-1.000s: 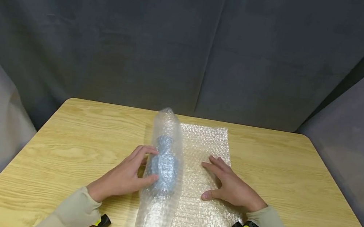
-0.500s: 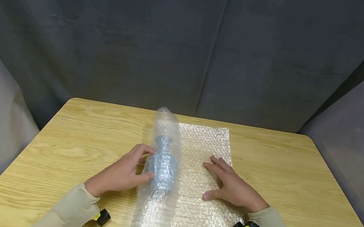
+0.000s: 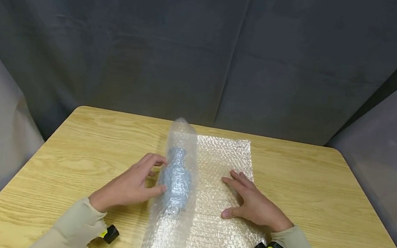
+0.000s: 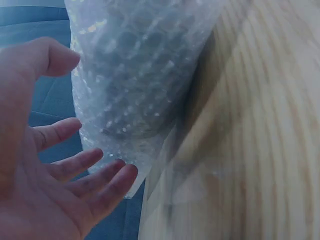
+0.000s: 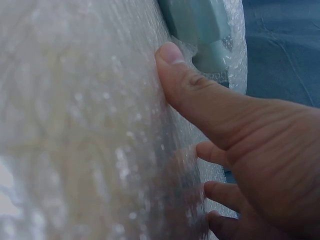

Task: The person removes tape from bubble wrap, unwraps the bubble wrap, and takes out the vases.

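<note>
A sheet of bubble wrap (image 3: pixel 208 240) lies on the table, its left part folded over a pale blue, vase-shaped object (image 3: pixel 177 184). Seen through the film, the object has a narrow neck toward the back and a wider body. In the right wrist view, some of its blue-green surface (image 5: pixel 200 22) shows uncovered. My left hand (image 3: pixel 129 185) is at the left side of the fold, thumb and fingers apart, fingertips at or very near the film; contact cannot be told. My right hand (image 3: pixel 255 203) rests spread on the flat part of the sheet, holding nothing.
The wooden table (image 3: pixel 320 199) extends to both sides of the sheet. A dark curtain (image 3: pixel 155 48) hangs behind its back edge, with pale cloth (image 3: pixel 389 150) at the sides. Each wrist wears a small black camera (image 3: pixel 111 234).
My left hand has drawn back slightly to the left, its fingers coming off the wrapped object. The fold has settled a little leftward. My right hand stays nearly still.
</note>
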`<state>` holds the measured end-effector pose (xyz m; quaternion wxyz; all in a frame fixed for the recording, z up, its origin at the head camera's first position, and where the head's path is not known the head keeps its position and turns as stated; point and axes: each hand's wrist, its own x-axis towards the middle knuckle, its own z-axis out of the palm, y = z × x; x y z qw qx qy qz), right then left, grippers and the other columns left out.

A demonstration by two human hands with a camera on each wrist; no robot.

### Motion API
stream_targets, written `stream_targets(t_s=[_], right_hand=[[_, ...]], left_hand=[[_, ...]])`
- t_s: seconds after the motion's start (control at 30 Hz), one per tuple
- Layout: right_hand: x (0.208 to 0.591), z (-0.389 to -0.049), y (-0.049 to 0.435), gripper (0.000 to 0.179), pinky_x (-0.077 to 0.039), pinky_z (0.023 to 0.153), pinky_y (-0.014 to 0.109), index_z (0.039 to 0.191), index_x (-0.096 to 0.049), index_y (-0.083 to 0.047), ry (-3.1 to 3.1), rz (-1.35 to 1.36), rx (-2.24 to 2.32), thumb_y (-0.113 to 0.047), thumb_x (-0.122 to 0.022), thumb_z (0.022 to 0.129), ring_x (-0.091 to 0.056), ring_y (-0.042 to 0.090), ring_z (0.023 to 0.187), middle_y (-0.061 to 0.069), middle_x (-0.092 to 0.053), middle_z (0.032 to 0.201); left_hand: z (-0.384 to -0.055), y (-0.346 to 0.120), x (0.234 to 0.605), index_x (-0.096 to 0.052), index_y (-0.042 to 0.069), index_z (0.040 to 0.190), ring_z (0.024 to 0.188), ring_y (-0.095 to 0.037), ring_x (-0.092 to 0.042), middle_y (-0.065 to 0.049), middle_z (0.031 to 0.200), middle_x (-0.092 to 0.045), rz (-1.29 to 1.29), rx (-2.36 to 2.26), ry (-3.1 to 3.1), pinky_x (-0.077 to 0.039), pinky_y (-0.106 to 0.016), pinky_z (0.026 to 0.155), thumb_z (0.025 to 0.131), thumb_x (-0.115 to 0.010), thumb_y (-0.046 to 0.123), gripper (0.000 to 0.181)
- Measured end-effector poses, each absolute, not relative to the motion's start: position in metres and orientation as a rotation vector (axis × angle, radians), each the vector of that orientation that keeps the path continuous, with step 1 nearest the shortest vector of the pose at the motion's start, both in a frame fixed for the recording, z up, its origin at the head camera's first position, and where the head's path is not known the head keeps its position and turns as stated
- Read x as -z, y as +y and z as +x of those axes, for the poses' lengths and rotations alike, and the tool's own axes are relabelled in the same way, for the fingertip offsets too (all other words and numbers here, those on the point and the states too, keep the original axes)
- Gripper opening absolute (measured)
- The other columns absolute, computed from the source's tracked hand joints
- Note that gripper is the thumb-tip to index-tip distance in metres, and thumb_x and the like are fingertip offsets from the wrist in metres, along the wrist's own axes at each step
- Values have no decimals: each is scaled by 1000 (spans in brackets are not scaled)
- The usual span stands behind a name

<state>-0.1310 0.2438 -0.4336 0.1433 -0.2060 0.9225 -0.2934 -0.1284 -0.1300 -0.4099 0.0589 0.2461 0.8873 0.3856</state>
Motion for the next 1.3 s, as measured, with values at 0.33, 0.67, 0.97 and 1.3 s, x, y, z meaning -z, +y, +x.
stream_targets(t_s=[0.33,0.67,0.97,1.3], right_hand=[[434,-131,244,100,-22,121,76,159,-41,-18,2661,-606,844,-54,-83,77,-5,48,161,16,-16,174],[435,-131,244,100,-22,120,76,159,-40,-19,2662,-612,842,-55,-83,77,-5,48,161,16,-15,174],[435,-131,245,99,-23,121,75,159,-40,-19,2667,-616,849,-54,-83,77,-5,48,161,15,-15,174],[435,-131,244,99,-23,120,75,159,-41,-19,2669,-619,852,-54,-83,77,-6,48,161,16,-16,174]], left_hand=[[-122,-126,396,-44,30,144,114,-29,-65,0,154,-41,664,-1232,2701,-58,-44,92,99,-66,48,53],[-116,-122,394,-47,27,143,119,-27,-62,-3,157,-39,725,-1180,2762,-57,-46,94,99,-67,46,53],[-110,-115,390,-51,23,143,151,-32,-39,-4,161,-37,744,-1091,2904,-45,-61,114,96,-71,45,56],[-108,-110,395,-46,26,151,146,-32,-45,-3,164,-34,790,-1032,2873,-51,-57,109,94,-69,54,67]])
